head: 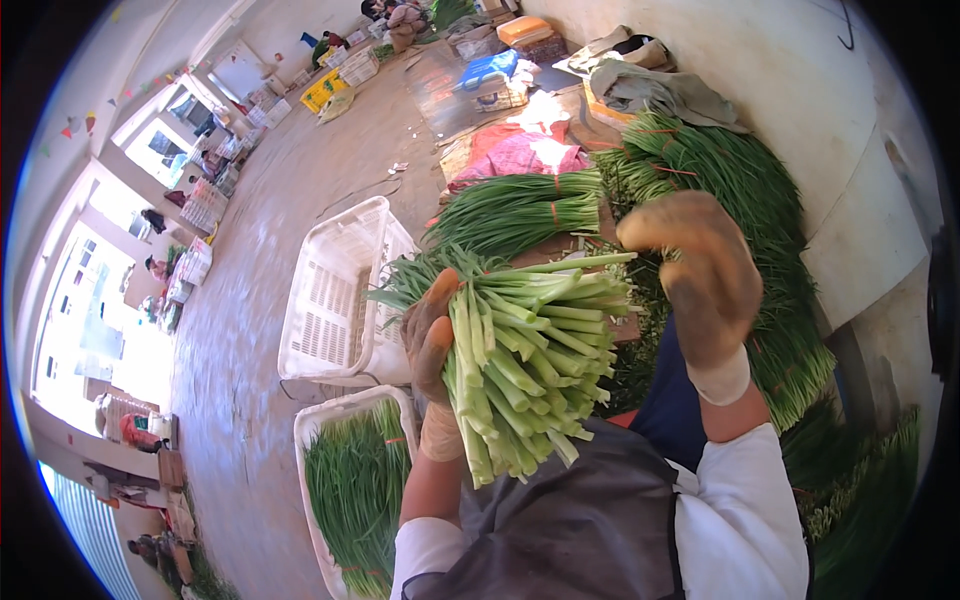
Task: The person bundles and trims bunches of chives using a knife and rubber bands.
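My left hand (pixel 433 349), in a soiled glove, grips a thick bunch of green leafy stalks (pixel 525 352). The pale cut ends fan out towards me and to the right, and the leaves point left. One stalk juts out on top towards my right hand. My right hand (pixel 694 262), gloved too and slightly blurred, is raised to the right of the bunch with its fingers curled; whether it holds anything cannot be made out. Just beyond the held bunch lie bundles of similar greens (pixel 525 206) tied with red bands.
An upright-walled white plastic crate (pixel 330 300) stands at left; a second crate (pixel 304 450) nearer me holds tied greens. A long heap of greens (pixel 757 195) runs along the right wall. Pink cloth (pixel 517 157) and a blue-lidded box (pixel 487 75) lie farther off. Several people are in the background.
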Demonstrator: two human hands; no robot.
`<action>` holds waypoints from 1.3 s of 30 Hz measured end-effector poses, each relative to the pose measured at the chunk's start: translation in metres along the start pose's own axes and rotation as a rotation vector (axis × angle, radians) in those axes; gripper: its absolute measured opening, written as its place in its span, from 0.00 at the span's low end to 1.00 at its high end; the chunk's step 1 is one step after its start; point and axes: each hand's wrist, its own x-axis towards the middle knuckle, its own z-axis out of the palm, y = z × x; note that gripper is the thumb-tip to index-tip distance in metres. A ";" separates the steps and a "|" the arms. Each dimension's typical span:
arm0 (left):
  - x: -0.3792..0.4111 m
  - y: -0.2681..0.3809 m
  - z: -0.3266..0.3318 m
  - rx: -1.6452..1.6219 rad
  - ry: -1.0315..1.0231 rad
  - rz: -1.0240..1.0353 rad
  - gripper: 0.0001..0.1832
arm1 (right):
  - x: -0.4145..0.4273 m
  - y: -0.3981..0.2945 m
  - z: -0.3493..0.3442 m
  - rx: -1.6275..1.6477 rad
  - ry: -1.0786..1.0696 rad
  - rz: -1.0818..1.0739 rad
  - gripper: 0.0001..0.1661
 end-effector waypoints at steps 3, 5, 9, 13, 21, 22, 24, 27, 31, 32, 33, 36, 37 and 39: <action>0.005 0.007 0.012 -0.216 -0.003 -0.099 0.21 | -0.019 0.024 -0.001 0.238 -0.012 0.445 0.21; 0.012 0.008 0.025 -0.450 -0.010 -0.205 0.22 | -0.043 0.045 0.010 0.128 -0.144 0.431 0.28; 0.020 0.040 0.054 -0.894 -0.188 -0.450 0.29 | -0.043 0.019 0.026 0.081 -0.097 0.243 0.38; 0.035 0.026 0.051 -1.281 -0.305 -1.002 0.32 | -0.028 0.004 -0.010 -0.027 0.030 0.184 0.34; -0.007 0.018 0.094 -0.444 -0.200 -0.102 0.30 | -0.009 -0.004 -0.043 -0.394 -0.080 -0.051 0.08; -0.008 0.016 0.096 -0.280 -0.158 -0.038 0.30 | -0.011 0.000 -0.042 -0.258 0.069 -0.050 0.07; -0.008 0.003 0.097 -0.063 -0.090 0.044 0.30 | -0.019 -0.006 -0.044 0.182 0.118 0.376 0.17; -0.006 0.002 0.116 0.205 0.010 0.130 0.31 | -0.060 0.036 0.007 -0.046 0.090 0.316 0.59; -0.001 0.018 0.152 0.327 0.152 0.166 0.32 | -0.056 0.010 0.044 -0.218 -0.163 0.176 0.79; 0.001 0.020 0.160 0.309 0.159 0.165 0.33 | -0.061 0.010 0.038 -0.305 -0.054 0.163 0.77; 0.006 0.025 0.168 0.282 0.141 0.172 0.33 | -0.056 0.006 0.029 -0.391 0.055 0.139 0.75; 0.033 0.025 0.175 0.037 -0.116 0.223 0.32 | -0.041 0.001 -0.001 -0.393 0.030 0.236 0.70; 0.049 0.019 0.174 0.027 -0.127 0.216 0.32 | -0.039 -0.005 -0.017 -0.409 0.034 0.241 0.70; 0.074 0.000 0.170 -0.233 -0.774 0.117 0.38 | -0.039 -0.016 -0.052 -0.416 0.231 0.209 0.65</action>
